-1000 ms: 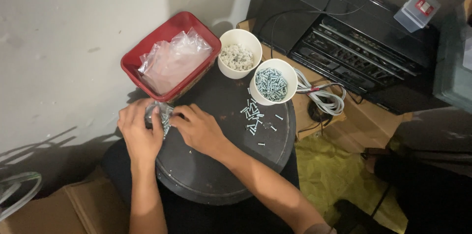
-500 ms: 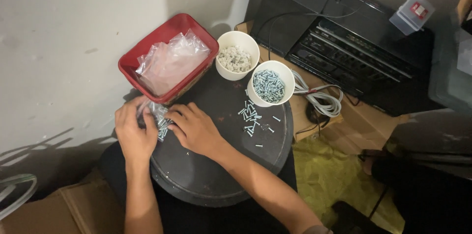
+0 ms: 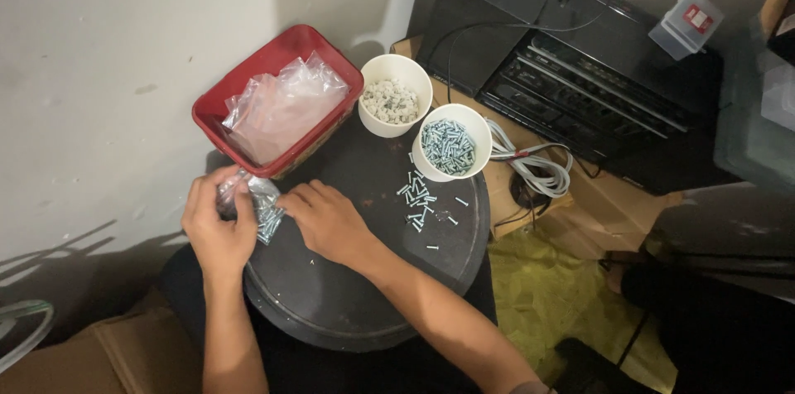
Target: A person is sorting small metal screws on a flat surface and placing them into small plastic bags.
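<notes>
My left hand (image 3: 217, 227) pinches a small clear plastic bag of screws (image 3: 263, 210) at the left rim of a round dark tabletop (image 3: 364, 295). My right hand (image 3: 327, 220) rests on the table beside that bag, fingertips touching it. A loose scatter of silver screws (image 3: 421, 199) lies right of my right hand. Behind them stand two white cups: one holds silver screws (image 3: 449, 144), the other pale small fasteners (image 3: 393, 98). A red tray (image 3: 273, 63) with empty clear bags (image 3: 281, 108) sits at the table's back left.
A black stereo unit (image 3: 604, 88) with cables sits on a cardboard box to the right, beside a coiled grey cord (image 3: 538, 175). A small clear plastic box (image 3: 687, 23) lies on the stereo. Yellow cloth (image 3: 555, 295) lies on the floor; cardboard (image 3: 91, 361) is at the lower left.
Both hands stayed at the bag on the table's left rim, working it slightly. The view shifted a little; nothing else moved.
</notes>
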